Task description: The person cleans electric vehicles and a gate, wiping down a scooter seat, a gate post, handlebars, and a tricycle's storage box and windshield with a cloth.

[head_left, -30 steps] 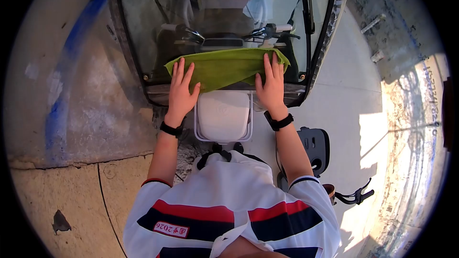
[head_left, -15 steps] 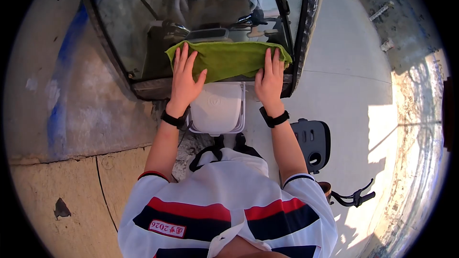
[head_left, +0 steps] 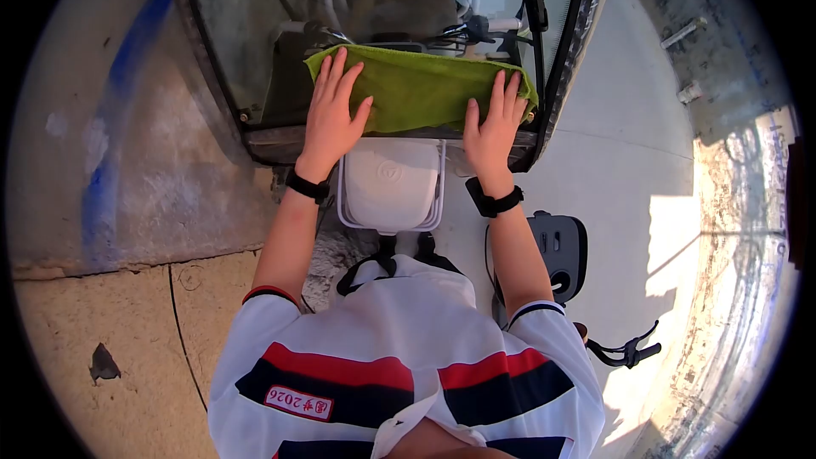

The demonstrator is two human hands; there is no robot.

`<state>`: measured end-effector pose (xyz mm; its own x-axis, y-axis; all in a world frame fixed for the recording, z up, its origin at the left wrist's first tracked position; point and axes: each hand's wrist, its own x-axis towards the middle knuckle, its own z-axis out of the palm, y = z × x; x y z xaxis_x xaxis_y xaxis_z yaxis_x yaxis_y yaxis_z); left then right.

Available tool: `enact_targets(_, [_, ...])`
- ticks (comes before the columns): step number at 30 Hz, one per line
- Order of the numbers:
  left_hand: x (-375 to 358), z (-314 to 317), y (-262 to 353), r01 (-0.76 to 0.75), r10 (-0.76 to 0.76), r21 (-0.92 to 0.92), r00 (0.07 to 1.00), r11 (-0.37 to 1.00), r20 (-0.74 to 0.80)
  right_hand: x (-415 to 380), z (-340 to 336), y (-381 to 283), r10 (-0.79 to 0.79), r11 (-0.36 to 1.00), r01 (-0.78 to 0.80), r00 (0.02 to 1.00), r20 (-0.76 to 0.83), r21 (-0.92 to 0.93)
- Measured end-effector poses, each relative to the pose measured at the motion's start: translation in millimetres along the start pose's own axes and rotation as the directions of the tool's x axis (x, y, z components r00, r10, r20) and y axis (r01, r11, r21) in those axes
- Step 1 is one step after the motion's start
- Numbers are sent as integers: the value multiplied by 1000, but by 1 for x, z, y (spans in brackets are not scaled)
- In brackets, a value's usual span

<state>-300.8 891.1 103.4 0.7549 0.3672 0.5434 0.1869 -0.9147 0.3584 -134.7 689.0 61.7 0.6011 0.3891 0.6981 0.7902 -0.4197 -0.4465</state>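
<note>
A green cloth [head_left: 416, 89] is spread wide along the lower part of a vehicle's clear windshield [head_left: 242, 42]. My left hand [head_left: 331, 123] lies flat on the cloth's left end, fingers stretched upward and thumb apart. On the right end rests my right hand [head_left: 495, 132], also flat with its fingers extended and thumb out to the side. Both palms press the cloth from the front, and neither hand wraps round it. Behind the glass, a seat [head_left: 404, 13] and handlebar parts [head_left: 476, 30] show through.
Below the windshield sits a white, rounded-square lid or seat [head_left: 391, 183] in a wire frame. A dark grey plastic part [head_left: 561, 255] and a handlebar grip [head_left: 637, 353] are to my right. A concrete wall [head_left: 722, 119] borders the right side.
Both hands and the cloth have moved up a little on the windshield. My right thumb stands farther from the fingers. The vehicle appears shifted slightly right and upward in view.
</note>
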Motion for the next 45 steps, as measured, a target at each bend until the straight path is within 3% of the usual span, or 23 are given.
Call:
enact_targets(4, [-2, -6, -22, 1, -1, -1, 998, 1000, -71, 25, 12, -22, -1, 987, 0, 1000, -1, -160])
enact_targets(8, [-16, -10, -52, 68, -69, -12, 986, 998, -151, 47, 32, -56, -71, 988, 68, 997, -12, -137])
enact_targets(14, [-41, -25, -90, 267, -275, -67, 929, 961, -249, 53, 67, -114, -241, 966, 248, 965, 101, -68])
enact_targets(18, [-53, -23, -108, 304, -320, -99, 906, 948, -276, 41, 87, -145, -391, 918, 395, 897, 204, 21])
enact_targets(22, [-54, -16, -106, 305, -327, -120, 903, 945, -281, 28, 99, -156, -431, 902, 426, 877, 214, 71])
enact_targets(25, [-52, -10, -104, 280, -300, -107, 908, 954, -291, 30, 97, -151, -369, 929, 366, 907, 201, 52])
enact_targets(31, [-40, -6, -84, 235, -238, -42, 937, 971, -256, 57, 75, -105, -200, 975, 196, 979, -32, -102])
enact_targets(36, [-27, 6, -54, 116, -130, -86, 975, 990, -181, 58, 55, -53, -147, 956, 119, 985, -87, -270])
enact_targets(45, [-35, 25, -32, -45, 42, -107, 999, 993, -30, 0, 44, -14, 31, 952, -54, 996, -83, -302])
